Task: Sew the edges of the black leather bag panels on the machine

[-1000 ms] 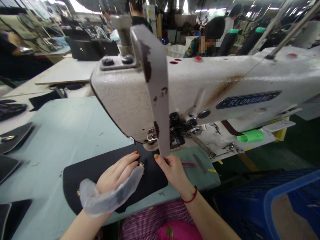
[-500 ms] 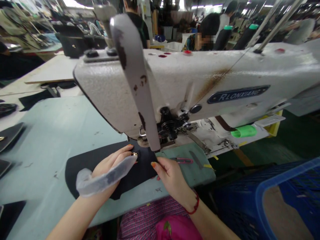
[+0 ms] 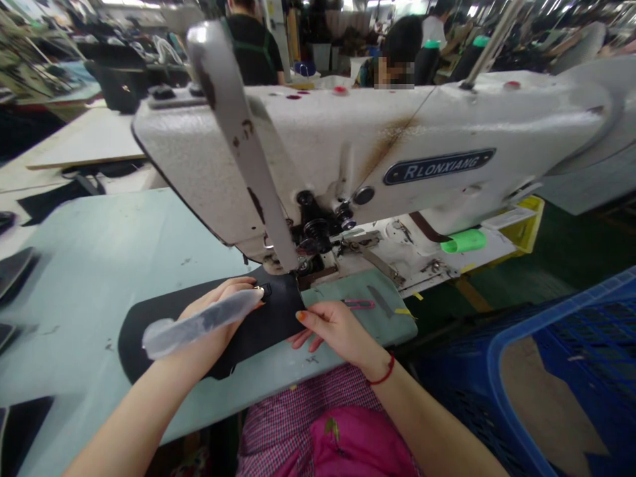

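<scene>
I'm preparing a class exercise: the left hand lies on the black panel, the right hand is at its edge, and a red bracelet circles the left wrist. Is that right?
No: the head view shows the red bracelet on the right wrist, not the left. The rest stands.

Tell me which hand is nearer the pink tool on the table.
Right. The right hand is just beside the pink tool, on its near left side; the left hand lies farther left, on the black panel.

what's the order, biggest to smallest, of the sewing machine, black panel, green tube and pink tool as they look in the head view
Largest to smallest:
1. Sewing machine
2. Black panel
3. Green tube
4. Pink tool
</scene>
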Demonstrator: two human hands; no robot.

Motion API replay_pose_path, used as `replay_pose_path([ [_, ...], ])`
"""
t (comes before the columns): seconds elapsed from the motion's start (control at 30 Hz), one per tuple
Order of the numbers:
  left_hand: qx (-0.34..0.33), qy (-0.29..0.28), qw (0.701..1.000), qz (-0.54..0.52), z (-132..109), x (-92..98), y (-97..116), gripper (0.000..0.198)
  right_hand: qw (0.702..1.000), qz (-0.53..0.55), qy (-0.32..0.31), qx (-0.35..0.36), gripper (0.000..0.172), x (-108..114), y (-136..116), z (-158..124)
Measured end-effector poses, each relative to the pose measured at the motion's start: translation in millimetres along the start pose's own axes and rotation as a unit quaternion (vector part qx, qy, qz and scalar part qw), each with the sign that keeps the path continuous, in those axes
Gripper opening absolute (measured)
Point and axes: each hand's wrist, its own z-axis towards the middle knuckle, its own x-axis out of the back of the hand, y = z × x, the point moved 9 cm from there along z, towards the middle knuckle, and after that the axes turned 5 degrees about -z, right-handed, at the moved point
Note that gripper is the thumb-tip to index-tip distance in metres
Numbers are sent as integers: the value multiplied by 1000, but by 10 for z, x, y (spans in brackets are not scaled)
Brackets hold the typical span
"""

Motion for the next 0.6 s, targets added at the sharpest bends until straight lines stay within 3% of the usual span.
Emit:
replay_pose_path([
  [0.3,-10,0,999,41,37,41,58,32,997,67,-44,-21,46,-34,4,9],
  [0.6,-10,-16,999,43,7,1,2,34,997,71,-30,-7,44,-37,26,4],
])
